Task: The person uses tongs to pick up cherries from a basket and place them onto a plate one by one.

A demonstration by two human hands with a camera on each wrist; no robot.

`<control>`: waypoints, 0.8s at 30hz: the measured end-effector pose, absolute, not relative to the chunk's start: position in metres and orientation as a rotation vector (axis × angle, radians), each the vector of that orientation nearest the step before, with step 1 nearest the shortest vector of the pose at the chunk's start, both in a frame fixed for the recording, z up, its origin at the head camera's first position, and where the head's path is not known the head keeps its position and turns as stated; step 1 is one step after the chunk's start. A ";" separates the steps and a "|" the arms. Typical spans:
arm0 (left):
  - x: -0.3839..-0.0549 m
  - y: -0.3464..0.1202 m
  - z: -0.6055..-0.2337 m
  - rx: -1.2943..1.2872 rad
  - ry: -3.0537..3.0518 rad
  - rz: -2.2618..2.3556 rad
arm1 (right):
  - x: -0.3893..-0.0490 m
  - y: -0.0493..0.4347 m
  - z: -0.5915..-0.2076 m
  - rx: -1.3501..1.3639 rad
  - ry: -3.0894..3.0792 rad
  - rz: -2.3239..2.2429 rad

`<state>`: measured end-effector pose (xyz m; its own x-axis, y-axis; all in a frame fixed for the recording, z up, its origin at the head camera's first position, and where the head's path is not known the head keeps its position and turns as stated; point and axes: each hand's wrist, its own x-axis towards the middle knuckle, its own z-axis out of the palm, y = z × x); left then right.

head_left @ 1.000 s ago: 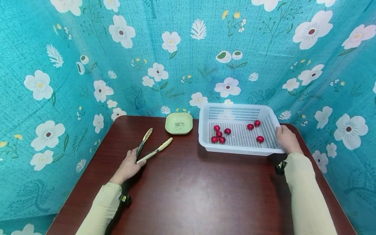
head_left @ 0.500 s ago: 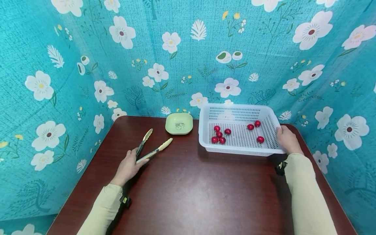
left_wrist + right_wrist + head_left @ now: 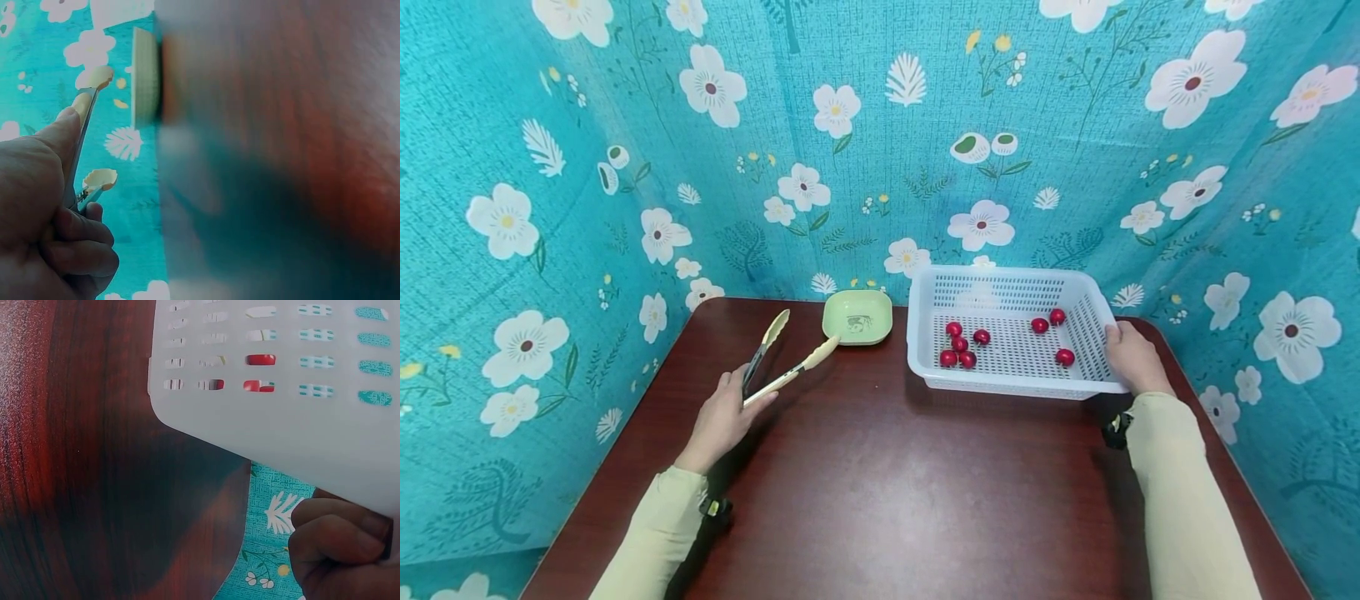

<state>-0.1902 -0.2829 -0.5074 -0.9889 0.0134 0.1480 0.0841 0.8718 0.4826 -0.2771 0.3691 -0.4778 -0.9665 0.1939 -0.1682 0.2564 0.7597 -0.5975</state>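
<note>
My left hand grips a pair of tongs with cream scalloped tips, its arms spread apart with nothing between them. In the left wrist view, the thumb lies along one arm of the tongs, and the other fingers curl round the handle. One tip reaches the near left edge of the pale green square dish in the head view. My right hand holds the right end of a white perforated basket, fingers curled under its rim in the right wrist view. Several small round red fruits lie scattered inside.
The dark brown table has its back edge against a turquoise flowered cloth, which also hangs along both sides. The dish stands just left of the basket, near the back edge.
My left hand has lifted slightly, and the tongs' tips have moved up, with one tip now at the dish's edge. The right hand and basket have stayed in place.
</note>
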 end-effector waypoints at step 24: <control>-0.218 -0.206 -0.452 -0.372 -2.864 -0.766 | -0.277 0.362 -0.478 0.311 2.883 -0.983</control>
<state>-0.2184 -0.2062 -0.4516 -0.9574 0.1977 0.2104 0.2764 0.8386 0.4694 -0.2769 0.3620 -0.4784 -0.9762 0.1657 -0.1403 0.2169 0.7735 -0.5956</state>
